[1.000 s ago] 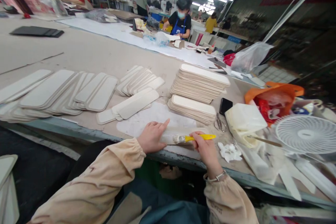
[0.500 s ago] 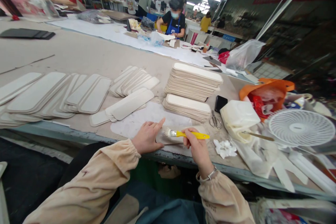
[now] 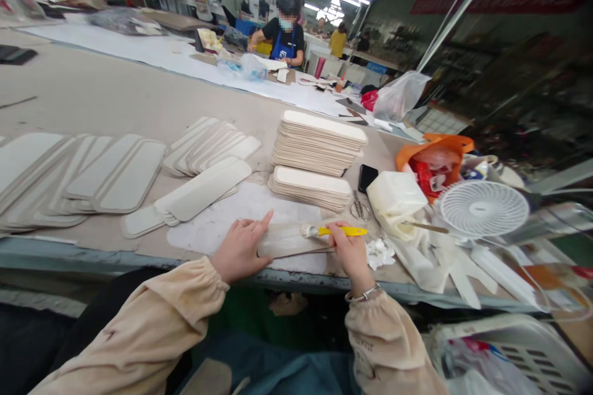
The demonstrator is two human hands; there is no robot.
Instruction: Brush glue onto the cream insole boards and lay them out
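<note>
My left hand (image 3: 241, 248) rests at the left end of a long flat panel (image 3: 282, 242), its thumb and index finger spread apart at the panel's edges. The panel lies on a white sheet (image 3: 197, 236) near the table's front edge and has a wet-looking, whitish streaked surface. In my right hand (image 3: 348, 253) is a yellow-handled paintbrush (image 3: 340, 231), held nearly level, with its pale bristles against the panel's upper side. Just beyond stands a short stack of cream rounded panels (image 3: 310, 184), with a taller stack (image 3: 319, 136) behind it.
Fanned cream panels (image 3: 125, 176) cover the table's left part. To the right are scissors (image 3: 359, 208), a black phone (image 3: 367, 178), a crumpled white tissue (image 3: 380, 253), a whitish plastic container (image 3: 398, 191), an orange bag (image 3: 417, 151) and a white fan (image 3: 484, 207). A co-worker (image 3: 285, 34) sits across the table.
The view has swung right, so the scene sits further left. The brush has moved rightward along the panel, away from my left hand. More of the panel's streaked surface shows.
</note>
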